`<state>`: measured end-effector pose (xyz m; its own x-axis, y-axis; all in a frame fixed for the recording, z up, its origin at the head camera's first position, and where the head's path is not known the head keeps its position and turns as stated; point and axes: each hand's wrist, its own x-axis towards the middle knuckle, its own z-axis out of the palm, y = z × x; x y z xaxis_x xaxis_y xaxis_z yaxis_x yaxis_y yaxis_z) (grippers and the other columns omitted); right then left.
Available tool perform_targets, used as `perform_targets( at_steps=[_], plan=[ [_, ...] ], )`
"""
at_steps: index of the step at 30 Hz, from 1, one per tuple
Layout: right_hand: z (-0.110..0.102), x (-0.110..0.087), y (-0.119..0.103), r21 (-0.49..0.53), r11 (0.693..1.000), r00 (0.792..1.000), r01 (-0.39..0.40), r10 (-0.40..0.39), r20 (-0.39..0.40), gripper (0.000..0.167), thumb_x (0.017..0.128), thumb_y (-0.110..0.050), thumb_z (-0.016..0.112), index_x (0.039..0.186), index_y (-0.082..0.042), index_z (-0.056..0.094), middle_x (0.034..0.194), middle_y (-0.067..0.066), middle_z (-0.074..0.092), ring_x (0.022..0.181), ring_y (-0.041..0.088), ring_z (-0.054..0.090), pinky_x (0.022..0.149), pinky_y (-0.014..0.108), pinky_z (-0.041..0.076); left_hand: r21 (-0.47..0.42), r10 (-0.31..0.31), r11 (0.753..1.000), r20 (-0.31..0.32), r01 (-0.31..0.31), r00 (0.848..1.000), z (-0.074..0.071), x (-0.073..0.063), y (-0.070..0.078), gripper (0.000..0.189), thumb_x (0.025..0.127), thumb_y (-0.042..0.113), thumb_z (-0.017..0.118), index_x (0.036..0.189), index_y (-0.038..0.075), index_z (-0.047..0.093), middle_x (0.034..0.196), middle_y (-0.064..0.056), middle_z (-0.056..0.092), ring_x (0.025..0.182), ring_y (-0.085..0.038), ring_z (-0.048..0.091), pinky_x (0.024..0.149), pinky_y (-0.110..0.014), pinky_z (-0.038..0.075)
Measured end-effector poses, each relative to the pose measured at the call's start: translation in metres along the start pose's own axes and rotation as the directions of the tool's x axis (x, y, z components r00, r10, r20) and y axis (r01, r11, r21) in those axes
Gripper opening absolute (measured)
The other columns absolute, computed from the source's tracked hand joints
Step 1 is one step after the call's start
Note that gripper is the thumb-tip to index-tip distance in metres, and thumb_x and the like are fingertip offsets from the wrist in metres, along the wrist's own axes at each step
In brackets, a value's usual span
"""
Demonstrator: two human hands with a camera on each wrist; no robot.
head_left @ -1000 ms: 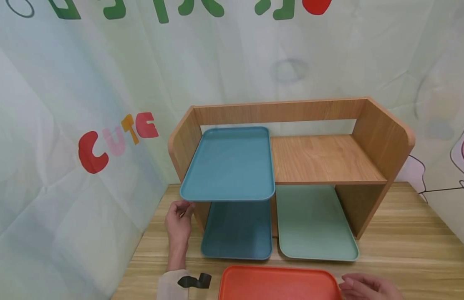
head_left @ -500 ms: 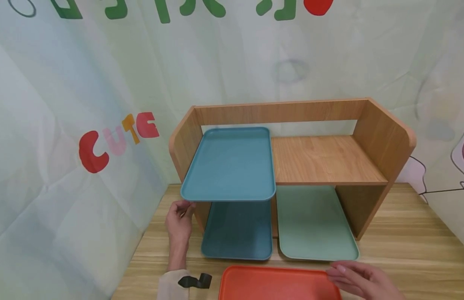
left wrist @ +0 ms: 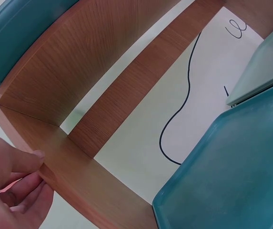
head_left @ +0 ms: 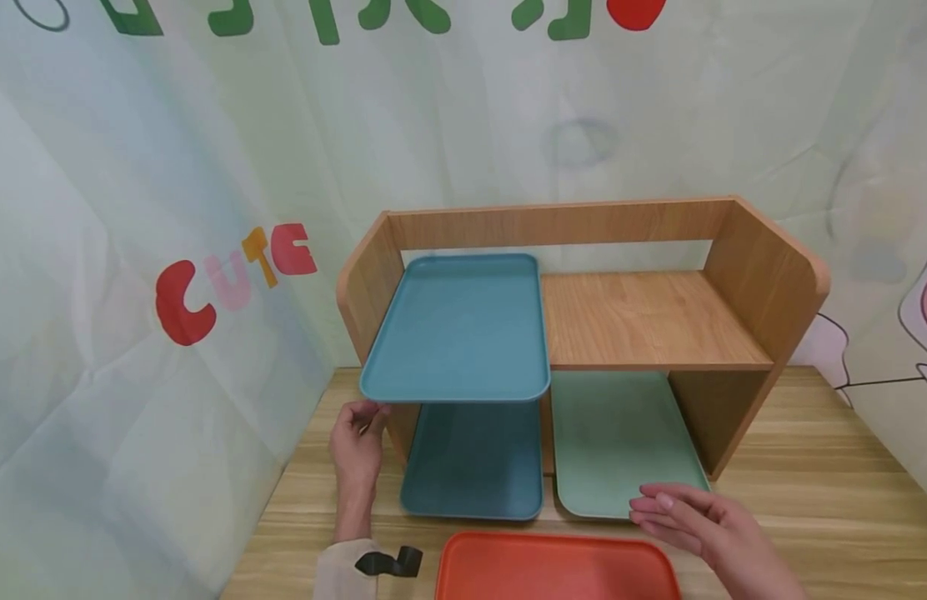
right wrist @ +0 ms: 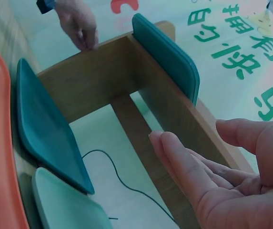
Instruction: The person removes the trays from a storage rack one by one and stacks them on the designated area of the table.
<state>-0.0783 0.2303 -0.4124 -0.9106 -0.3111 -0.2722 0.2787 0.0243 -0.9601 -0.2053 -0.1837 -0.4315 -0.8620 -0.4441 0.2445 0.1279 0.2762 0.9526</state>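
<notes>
My left hand (head_left: 356, 446) pinches the front edge of the left side panel (left wrist: 103, 186) of a wooden desktop shelf (head_left: 651, 312), thumb on one face and fingers on the other. Just above that hand, a blue tray (head_left: 459, 333) lies on the upper board and juts past its front. A darker blue tray (head_left: 474, 467) lies in the lower left compartment, a light green tray (head_left: 621, 442) in the lower right. My right hand (head_left: 704, 525) hovers by the green tray's front right corner, fingers extended, holding nothing; in the right wrist view, thumb and fingers are apart.
An orange-red tray (head_left: 557, 571) lies on the wood-grain table (head_left: 824, 467) in front of the shelf, cut off by the frame's bottom. Behind and to the left hangs a printed cloth (head_left: 238, 150).
My right hand has left the orange-red tray's right edge and moved up and leftward to the green tray's front corner. The left hand and the trays stay where they were.
</notes>
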Motion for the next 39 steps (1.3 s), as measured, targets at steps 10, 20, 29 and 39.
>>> perform_targets(
  at_steps=[10,20,29,39],
  plan=[
    [0.020,0.004,-0.021,0.122,0.992,0.999,0.024,-0.020,-0.038,0.058,0.099,-0.034,0.051,0.139,0.007,0.039,0.124,0.008,0.065,0.115,0.020,0.062,0.095,0.029,0.051,0.017,0.006,1.000,-0.003,-0.006,1.000,0.001,0.001,-0.001,0.016,0.092,0.008,0.063,0.103,-0.002,0.057,0.101,-0.012,0.061,0.101,-0.022,0.063,0.076,-0.009,0.046],
    [0.041,0.022,-0.030,0.222,0.953,0.978,0.206,-0.208,-0.016,0.036,0.101,-0.018,0.049,0.128,0.005,0.052,0.117,0.011,0.068,0.113,0.025,0.063,0.098,0.033,0.048,0.021,0.006,1.000,0.006,-0.006,1.000,0.000,0.000,0.001,0.016,0.092,0.008,0.062,0.103,-0.002,0.057,0.102,-0.013,0.061,0.102,-0.023,0.062,0.075,-0.009,0.046],
    [0.057,0.038,-0.039,0.258,0.939,0.973,0.228,-0.227,-0.035,0.044,0.099,-0.017,0.053,0.131,0.012,0.044,0.118,0.014,0.067,0.115,0.030,0.060,0.098,0.036,0.047,0.013,0.008,1.000,0.004,-0.008,1.000,0.001,-0.001,0.001,0.016,0.092,0.008,0.062,0.102,-0.002,0.057,0.101,-0.011,0.061,0.103,-0.023,0.062,0.076,-0.009,0.046],
    [0.073,0.050,-0.050,0.313,0.909,0.960,0.274,-0.277,-0.037,0.045,0.098,-0.015,0.055,0.130,0.014,0.043,0.116,0.016,0.067,0.113,0.030,0.062,0.097,0.036,0.048,0.022,-0.013,1.000,0.010,0.013,1.000,0.001,0.001,0.000,0.013,0.093,0.008,0.061,0.103,0.001,0.056,0.103,-0.009,0.061,0.102,-0.019,0.061,0.077,-0.009,0.047]
  ],
)
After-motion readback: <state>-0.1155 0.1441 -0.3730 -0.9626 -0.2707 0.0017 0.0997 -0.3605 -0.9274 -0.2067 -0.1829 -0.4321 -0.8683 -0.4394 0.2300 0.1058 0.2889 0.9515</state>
